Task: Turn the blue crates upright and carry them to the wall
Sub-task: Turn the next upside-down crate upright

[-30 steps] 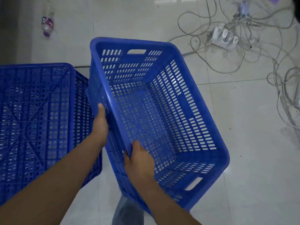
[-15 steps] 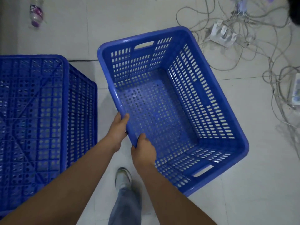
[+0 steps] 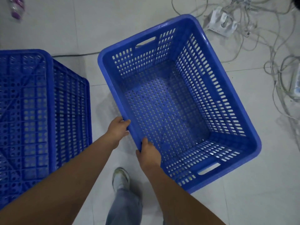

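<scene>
**Upright blue crate held by its near rim, second crate upside down at left**

Seen from above, a person's two bare forearms reach forward. The left hand and right hand are both closed around the near long rim of an open-topped blue crate; the fingers curl under or inside the rim and are mostly hidden. Whether the crate rests on the tiled floor or hangs just above it is hard to tell.

At left, a second blue crate sits upside down, its ribbed base facing up, cut off by the frame's left edge. A blurred bottle lies top left. Tangled cables and a white power strip lie top right, partly cut off. One shoe and a trouser leg show below.

Compared with a second ago, the held crate has levelled from a steep tilt to mouth-up, and the left hand has shifted closer to the right one.
</scene>
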### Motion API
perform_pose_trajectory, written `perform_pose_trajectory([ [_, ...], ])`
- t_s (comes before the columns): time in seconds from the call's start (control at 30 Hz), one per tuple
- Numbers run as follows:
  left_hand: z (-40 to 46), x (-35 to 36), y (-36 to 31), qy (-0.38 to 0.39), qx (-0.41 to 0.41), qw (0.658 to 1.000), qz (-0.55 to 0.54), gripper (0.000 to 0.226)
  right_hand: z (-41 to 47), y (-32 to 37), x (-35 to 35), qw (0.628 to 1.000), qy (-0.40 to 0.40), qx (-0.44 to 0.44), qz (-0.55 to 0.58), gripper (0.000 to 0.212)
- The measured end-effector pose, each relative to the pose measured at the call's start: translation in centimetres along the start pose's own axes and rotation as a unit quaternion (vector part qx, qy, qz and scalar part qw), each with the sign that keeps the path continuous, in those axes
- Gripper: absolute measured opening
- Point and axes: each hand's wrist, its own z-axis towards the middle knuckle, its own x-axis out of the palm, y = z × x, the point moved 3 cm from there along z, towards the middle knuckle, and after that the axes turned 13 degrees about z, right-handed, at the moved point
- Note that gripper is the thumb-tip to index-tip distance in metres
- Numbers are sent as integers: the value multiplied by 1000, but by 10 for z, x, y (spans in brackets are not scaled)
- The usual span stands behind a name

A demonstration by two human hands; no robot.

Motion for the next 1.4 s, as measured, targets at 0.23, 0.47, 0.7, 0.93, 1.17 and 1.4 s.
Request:
perform_pose_trajectory([
  [0.23,34,-17,-69,-144,236,700,659,83,0,-10,7,996,64,-6,-67,67],
  [0.47,41,-17,-69,40,178,464,867,69,4,-16,2,992,82,-34,-87,66],
  [0.7,25,-8,-44,42,199,451,869,66,-14,-37,-6,989,72,-63,-108,64],
  [0.93,6,5,-5,43,228,441,867,62,-27,-70,-3,980,124,-60,-147,64],
  [1.17,-6,13,21,55,247,436,864,57,-30,-91,-14,960,156,-83,-216,65],
  [1.4,-29,46,43,70,240,476,843,46,-33,-120,-45,951,161,-76,-253,67],
])
